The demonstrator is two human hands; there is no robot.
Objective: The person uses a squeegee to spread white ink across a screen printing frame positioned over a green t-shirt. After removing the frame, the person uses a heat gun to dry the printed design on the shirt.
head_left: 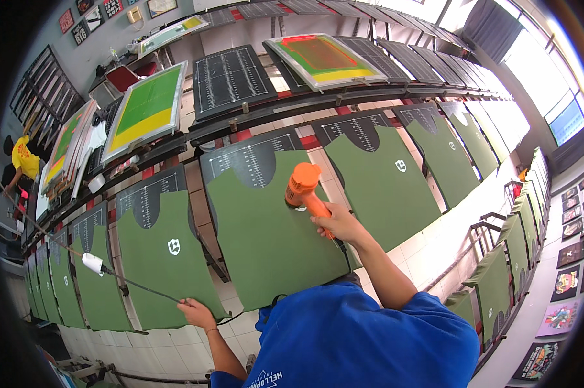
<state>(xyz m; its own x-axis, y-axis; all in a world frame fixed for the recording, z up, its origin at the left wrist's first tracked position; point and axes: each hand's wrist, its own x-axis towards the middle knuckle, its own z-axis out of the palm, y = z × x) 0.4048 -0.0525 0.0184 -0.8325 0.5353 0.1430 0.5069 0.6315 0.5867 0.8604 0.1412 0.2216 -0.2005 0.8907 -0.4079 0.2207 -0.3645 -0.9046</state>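
Note:
My right hand (341,224) is wrapped round the handle of an orange heat gun (312,199). Its head is over the chest area of a green fabric shirt piece (259,242) spread on a black printing board (253,158); part of a white print shows beside the nozzle. At lower left, my left hand (197,315) pinches a black power cable (146,287), which runs up to the left through a white plug or socket piece (92,262). That hand is beside the lower edge of the neighbouring green shirt piece (153,258), which bears a white shield print (174,246).
More boards with green shirt pieces (389,174) line both sides, and another row (499,284) stands at right. Framed screens (146,107) in green and yellow rest on the rack beyond. Someone in a yellow shirt (25,157) is at far left. The cable stretches across the left-hand boards.

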